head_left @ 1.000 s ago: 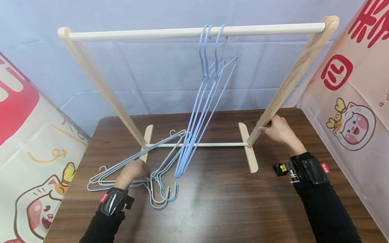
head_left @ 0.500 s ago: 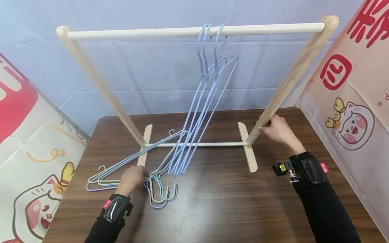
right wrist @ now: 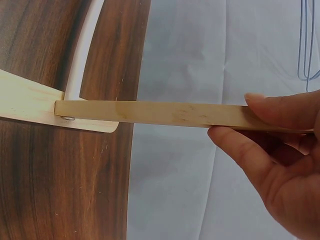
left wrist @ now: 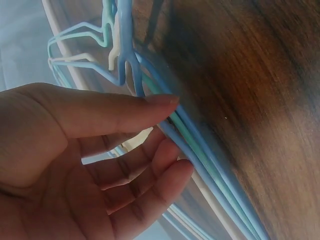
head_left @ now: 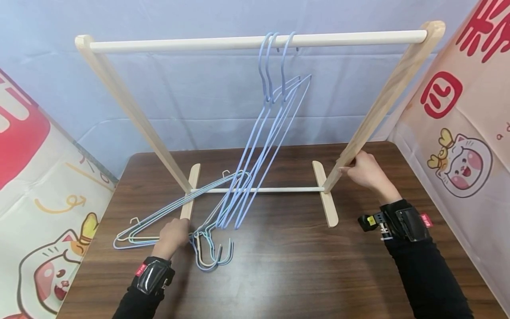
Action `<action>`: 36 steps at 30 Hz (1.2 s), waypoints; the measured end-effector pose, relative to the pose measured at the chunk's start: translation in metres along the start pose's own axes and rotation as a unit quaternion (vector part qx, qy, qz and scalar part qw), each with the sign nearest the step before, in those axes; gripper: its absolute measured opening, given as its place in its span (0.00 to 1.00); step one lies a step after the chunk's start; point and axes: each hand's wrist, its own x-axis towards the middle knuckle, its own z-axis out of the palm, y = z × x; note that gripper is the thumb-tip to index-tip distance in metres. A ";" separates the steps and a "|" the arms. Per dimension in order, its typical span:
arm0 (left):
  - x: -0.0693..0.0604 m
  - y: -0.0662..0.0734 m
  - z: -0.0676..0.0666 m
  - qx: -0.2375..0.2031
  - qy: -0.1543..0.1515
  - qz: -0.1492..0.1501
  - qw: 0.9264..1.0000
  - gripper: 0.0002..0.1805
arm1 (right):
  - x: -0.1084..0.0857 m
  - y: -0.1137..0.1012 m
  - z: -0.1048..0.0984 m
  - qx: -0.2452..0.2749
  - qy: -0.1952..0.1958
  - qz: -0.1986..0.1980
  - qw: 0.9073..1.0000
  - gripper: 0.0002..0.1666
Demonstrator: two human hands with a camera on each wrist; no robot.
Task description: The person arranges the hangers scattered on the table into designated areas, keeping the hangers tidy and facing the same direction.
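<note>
Around the wires of several loose blue, green and cream hangers (head_left: 179, 203) (left wrist: 125, 30), the thumb and fingers of my left hand (head_left: 173, 237) (left wrist: 70, 150) are curled near the hook ends. The pile lies partly across the left foot of the wooden rack. Low on the rack's right post (head_left: 380, 106) (right wrist: 175, 114), my right hand (head_left: 364, 170) (right wrist: 290, 185) pinches the wood between thumb and fingers. Three blue hangers (head_left: 283, 66) hang by their hooks from the top rod (head_left: 179, 44), slanting toward the pile, their lower ends in front of the rack's low crossbar.
The rack's left foot (head_left: 194, 175) and right foot (head_left: 327, 206) rest on the brown wooden table (head_left: 279, 274). Pale blue cloth (head_left: 223, 88) covers the wall behind. Printed panels with cartoon cats flank the table at left and right.
My left hand has shifted slightly down and toward the table's front. The lower ends of the hanging blue hangers have swung left. My right hand stays on the post.
</note>
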 end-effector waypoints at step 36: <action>-0.003 0.004 -0.018 0.011 0.032 0.041 0.999 0.04 | -0.001 -0.001 0.000 0.017 -0.008 0.004 1.000 0.22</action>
